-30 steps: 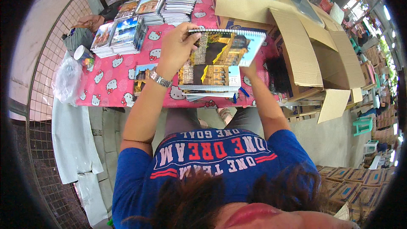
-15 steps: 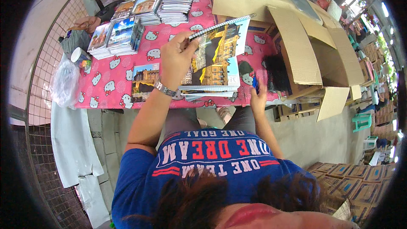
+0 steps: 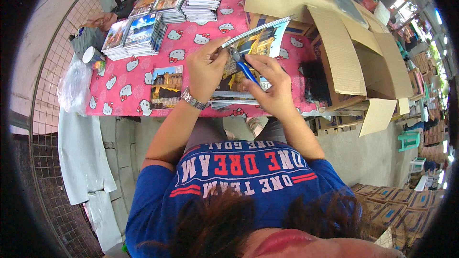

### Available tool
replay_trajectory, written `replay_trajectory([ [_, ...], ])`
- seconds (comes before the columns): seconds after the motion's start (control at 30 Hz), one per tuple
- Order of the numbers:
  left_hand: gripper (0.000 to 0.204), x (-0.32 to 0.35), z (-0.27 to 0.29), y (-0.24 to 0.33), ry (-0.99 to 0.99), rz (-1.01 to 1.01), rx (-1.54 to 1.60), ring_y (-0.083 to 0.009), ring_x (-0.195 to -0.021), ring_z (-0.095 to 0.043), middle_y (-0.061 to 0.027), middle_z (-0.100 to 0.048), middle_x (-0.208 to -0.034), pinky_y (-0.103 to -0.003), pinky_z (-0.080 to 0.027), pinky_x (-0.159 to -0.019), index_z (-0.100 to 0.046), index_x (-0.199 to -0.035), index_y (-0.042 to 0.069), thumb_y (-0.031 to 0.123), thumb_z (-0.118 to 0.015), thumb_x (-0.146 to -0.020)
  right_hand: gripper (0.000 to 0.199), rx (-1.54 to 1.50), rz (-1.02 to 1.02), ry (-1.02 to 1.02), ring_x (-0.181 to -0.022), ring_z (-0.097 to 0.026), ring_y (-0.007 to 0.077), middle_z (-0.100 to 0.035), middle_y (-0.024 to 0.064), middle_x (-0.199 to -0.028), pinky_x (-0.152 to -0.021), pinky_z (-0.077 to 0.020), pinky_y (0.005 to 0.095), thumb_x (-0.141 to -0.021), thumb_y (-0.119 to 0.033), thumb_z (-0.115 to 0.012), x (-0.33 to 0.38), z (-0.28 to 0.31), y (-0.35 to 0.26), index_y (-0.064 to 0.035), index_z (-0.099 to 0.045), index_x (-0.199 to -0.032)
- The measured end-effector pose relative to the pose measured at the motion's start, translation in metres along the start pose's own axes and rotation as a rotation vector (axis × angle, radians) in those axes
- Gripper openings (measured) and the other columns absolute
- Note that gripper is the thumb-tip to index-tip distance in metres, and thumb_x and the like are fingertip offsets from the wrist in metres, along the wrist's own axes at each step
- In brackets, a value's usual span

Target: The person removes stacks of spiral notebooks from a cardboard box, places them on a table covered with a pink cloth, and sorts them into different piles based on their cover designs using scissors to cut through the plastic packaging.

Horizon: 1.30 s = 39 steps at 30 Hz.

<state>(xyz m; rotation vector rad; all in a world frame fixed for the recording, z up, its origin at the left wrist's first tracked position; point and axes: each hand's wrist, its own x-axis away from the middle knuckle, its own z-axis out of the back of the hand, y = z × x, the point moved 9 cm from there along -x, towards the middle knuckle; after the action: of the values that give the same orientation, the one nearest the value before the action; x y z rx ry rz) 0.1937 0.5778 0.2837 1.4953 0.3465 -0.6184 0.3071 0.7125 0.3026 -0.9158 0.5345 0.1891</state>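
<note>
The tabletop (image 3: pixel 143 91), under a pink cloth with white cartoon cat faces, is the landmark here. At its far edge stand three stacks of spiral-bound notebooks (image 3: pixel 136 36), with building photographs on their covers. To its right sits a big open cardboard box (image 3: pixel 354 62), flaps splayed outward. A single notebook with a building photo (image 3: pixel 166 87) lies flat near the tabletop's front edge, and a small loose pile of notebooks (image 3: pixel 229 96) rests at that same edge, partly overhanging it.

Above that pile, the spiral-bound notebook (image 3: pixel 260 38) in hand is raised off the tabletop and tilted, wire spine uppermost. The left hand (image 3: pixel 206 69) is closed on it, pinching its near corner by the spine. The right hand (image 3: pixel 267 86) is wrapped around blue-handled pliers (image 3: pixel 246 69), whose nose meets the end of the wire spine.

What could go wrong, as I judge it:
- The notebook is held only at one corner, so a twist of the pliers could swing it and wrench it loose.
- If the pliers slip off the thin wire, their nose could jab the left-hand fingers just beside it, or scratch the glossy cover.
- Squeezing too hard may crush or deform the coil's end.
- The overhanging pile could be nudged off the front edge by a forearm.
</note>
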Motion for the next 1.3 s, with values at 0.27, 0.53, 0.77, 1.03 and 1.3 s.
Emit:
replay_trajectory([
  [0.27,0.028,-0.012,0.048,0.003,0.080,0.061,0.084,-0.0079,-0.068,-0.061,-0.0048,-0.070,-0.087,-0.023,-0.049,-0.061,-0.072,-0.108,0.008,0.002,-0.069,-0.082,0.054,-0.284,-0.083,0.051,-0.106,-0.056,0.0164,-0.058,0.0088,-0.118,-0.094,-0.0431,0.0296,-0.084,-0.008,-0.066,0.008,0.006,0.010,-0.0020,-0.050,-0.135],
  [0.53,0.014,-0.066,0.134,0.055,-0.188,-0.275,-0.705,-0.0267,-0.086,-0.065,-0.0081,-0.064,-0.089,-0.038,-0.049,-0.075,-0.065,-0.086,0.007,-0.001,-0.061,-0.075,0.055,0.275,-0.604,0.083,-0.108,-0.060,0.0353,-0.063,0.0221,-0.114,-0.095,-0.0462,0.0414,-0.071,-0.020,-0.074,0.129,0.034,0.255,-0.0043,-0.060,-0.121],
  [0.77,0.035,-0.007,0.122,-0.235,-0.567,0.141,-0.781,-0.0351,-0.110,-0.057,-0.0177,-0.063,-0.113,-0.044,-0.047,-0.093,-0.066,-0.107,0.014,0.004,-0.059,-0.074,0.051,0.591,-0.468,-0.062,-0.094,-0.062,0.0385,-0.065,0.0221,-0.100,-0.085,-0.0496,0.0454,-0.068,-0.026,-0.077,0.146,-0.012,0.277,-0.0046,-0.065,-0.113],
  [1.03,0.064,0.132,0.192,-0.308,-0.530,0.764,-1.239,-0.0470,-0.143,-0.013,-0.0120,-0.010,-0.161,-0.077,-0.017,-0.101,-0.029,-0.149,0.037,0.051,-0.050,-0.090,0.039,1.093,-0.639,0.183,-0.100,-0.062,0.0362,-0.066,0.0215,-0.095,-0.089,-0.0489,0.0453,-0.080,-0.034,-0.066,0.140,0.105,0.356,-0.0048,-0.066,-0.106],
  [1.3,0.066,0.145,0.186,-0.295,-0.403,0.828,-1.314,-0.0434,-0.146,-0.006,-0.0130,-0.006,-0.161,-0.077,-0.009,-0.103,-0.018,-0.151,0.041,0.063,-0.037,-0.092,0.029,1.082,-0.764,0.081,-0.089,-0.066,0.0370,-0.067,0.0207,-0.097,-0.083,-0.0518,0.0495,-0.087,-0.032,-0.058,0.143,0.124,0.411,-0.0047,-0.065,-0.096],
])
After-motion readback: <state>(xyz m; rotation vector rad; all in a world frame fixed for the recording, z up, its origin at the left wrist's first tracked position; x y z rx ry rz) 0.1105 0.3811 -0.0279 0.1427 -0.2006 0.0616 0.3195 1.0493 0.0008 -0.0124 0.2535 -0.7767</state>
